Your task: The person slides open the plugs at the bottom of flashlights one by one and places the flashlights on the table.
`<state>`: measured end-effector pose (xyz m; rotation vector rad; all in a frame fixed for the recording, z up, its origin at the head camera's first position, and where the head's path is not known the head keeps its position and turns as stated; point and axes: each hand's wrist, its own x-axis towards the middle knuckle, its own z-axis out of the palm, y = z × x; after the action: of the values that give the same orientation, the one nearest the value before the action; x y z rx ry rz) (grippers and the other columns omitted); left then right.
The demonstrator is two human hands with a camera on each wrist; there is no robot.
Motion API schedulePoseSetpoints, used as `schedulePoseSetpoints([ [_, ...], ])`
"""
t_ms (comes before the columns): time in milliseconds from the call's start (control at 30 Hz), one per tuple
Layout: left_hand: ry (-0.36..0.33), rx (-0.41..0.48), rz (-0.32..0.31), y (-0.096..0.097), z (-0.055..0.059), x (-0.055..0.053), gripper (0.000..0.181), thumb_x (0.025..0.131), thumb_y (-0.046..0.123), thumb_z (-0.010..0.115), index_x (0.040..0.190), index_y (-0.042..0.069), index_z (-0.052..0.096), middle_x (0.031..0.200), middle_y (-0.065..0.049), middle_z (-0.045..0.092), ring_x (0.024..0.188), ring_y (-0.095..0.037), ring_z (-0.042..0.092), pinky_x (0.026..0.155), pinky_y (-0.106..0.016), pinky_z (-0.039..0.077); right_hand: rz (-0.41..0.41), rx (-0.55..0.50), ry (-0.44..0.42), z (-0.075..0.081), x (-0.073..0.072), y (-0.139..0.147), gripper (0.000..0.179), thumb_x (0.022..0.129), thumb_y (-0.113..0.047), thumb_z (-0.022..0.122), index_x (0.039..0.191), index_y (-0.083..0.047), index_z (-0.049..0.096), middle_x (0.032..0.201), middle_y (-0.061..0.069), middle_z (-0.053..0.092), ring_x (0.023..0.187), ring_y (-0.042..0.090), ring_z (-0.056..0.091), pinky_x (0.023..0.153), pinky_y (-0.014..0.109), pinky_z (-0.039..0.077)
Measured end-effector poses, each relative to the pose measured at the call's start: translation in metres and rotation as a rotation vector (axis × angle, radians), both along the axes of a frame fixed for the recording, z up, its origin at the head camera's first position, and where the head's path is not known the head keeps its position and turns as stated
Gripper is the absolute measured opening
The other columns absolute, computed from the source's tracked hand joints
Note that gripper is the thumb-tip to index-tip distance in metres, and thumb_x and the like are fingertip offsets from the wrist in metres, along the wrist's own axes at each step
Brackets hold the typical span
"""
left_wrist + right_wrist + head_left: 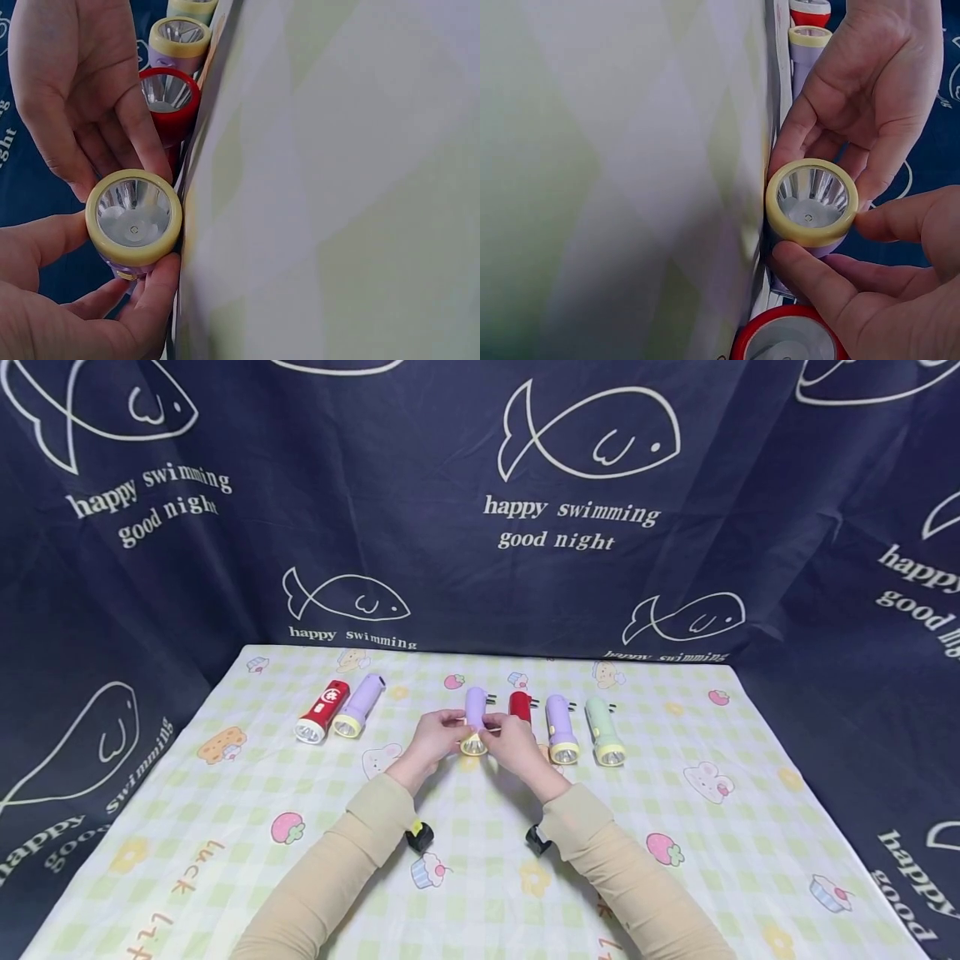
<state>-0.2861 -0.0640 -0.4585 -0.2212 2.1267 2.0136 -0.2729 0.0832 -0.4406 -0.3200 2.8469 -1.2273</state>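
At the middle of the table, both hands pinch a purple flashlight (476,700) by its yellow-rimmed head, one from each side. My left hand (435,741) has thumb and fingers around the rim, as the left wrist view shows. My right hand (519,747) grips the opposite side with its fingertips. Metal plug prongs stick out rightward at the flashlight's tail, and its clear lens (135,214) faces me. Just right of it lies a red flashlight (519,703), partly hidden behind the right hand in the head view. Its red-rimmed head (172,97) shows in the left wrist view.
Right of the red one lie another purple flashlight (561,727) and a green flashlight (603,731), prongs out. At the left lie a red flashlight with a white rim (322,710) and a purple flashlight (362,703). A checked cloth (480,902) covers the table; a dark blue curtain (450,460) hangs behind.
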Motion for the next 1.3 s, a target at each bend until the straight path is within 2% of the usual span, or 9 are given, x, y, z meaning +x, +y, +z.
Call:
schedulePoseSetpoints([
  [167,0.021,-0.039,-0.01,0.0,0.0,0.001,0.046,0.082,0.004,0.069,0.124,-0.004,0.056,0.108,-0.018,0.062,0.078,-0.014,0.059,0.067,-0.024,0.055,-0.001,0.033,0.0,0.001,0.0,-0.001,0.036,0.089,-0.012,0.06,0.121,0.005,0.06,0.109,0.017,0.068,0.109,0.027,0.061,0.093,0.039,0.05],
  [467,0.038,-0.081,-0.017,0.002,0.002,0.001,0.045,0.081,0.007,0.07,0.123,-0.003,0.057,0.101,-0.013,0.06,0.073,-0.013,0.055,0.06,-0.021,0.052,0.015,0.065,0.018,0.004,0.002,0.0,0.035,0.089,-0.009,0.059,0.12,0.006,0.06,0.11,0.018,0.068,0.107,0.027,0.062,0.092,0.039,0.051],
  [667,0.023,-0.097,-0.023,0.001,0.004,0.001,0.044,0.082,0.008,0.069,0.123,-0.002,0.057,0.104,-0.013,0.059,0.078,-0.014,0.056,0.065,-0.023,0.055,0.05,0.073,0.032,0.007,0.004,0.001,0.036,0.088,-0.008,0.06,0.121,0.007,0.059,0.114,0.019,0.065,0.096,0.028,0.067,0.084,0.037,0.055],
  [867,0.012,-0.101,-0.056,-0.001,0.007,0.001,0.049,0.083,0.009,0.069,0.127,-0.003,0.053,0.114,-0.018,0.058,0.093,-0.023,0.06,0.073,-0.028,0.057,0.061,0.045,0.003,0.012,0.004,0.004,0.038,0.088,-0.009,0.061,0.123,0.005,0.058,0.12,0.019,0.063,0.096,0.028,0.068,0.083,0.035,0.056],
  [1000,0.014,-0.14,-0.075,-0.005,0.011,0.001,0.053,0.082,0.011,0.07,0.129,-0.003,0.051,0.117,-0.019,0.058,0.098,-0.026,0.06,0.074,-0.031,0.057,0.07,0.042,0.001,0.017,0.005,0.005,0.038,0.088,-0.01,0.062,0.123,0.005,0.058,0.12,0.019,0.063,0.096,0.028,0.068,0.082,0.034,0.056],
  [1200,0.022,-0.211,-0.099,-0.012,0.022,0.002,0.055,0.082,0.014,0.07,0.131,-0.002,0.05,0.119,-0.018,0.057,0.092,-0.025,0.06,0.074,-0.033,0.057,0.076,0.045,0.028,0.023,0.004,0.005,0.038,0.087,-0.011,0.063,0.121,0.005,0.059,0.117,0.018,0.064,0.095,0.026,0.068,0.083,0.034,0.055],
  [1300,0.045,-0.246,-0.115,-0.018,0.026,0.004,0.055,0.083,0.014,0.069,0.132,-0.003,0.05,0.121,-0.02,0.056,0.091,-0.028,0.062,0.073,-0.033,0.057,0.079,0.028,0.018,0.028,0.003,0.003,0.038,0.087,-0.012,0.063,0.122,0.004,0.059,0.118,0.017,0.064,0.097,0.025,0.067,0.084,0.034,0.055],
])
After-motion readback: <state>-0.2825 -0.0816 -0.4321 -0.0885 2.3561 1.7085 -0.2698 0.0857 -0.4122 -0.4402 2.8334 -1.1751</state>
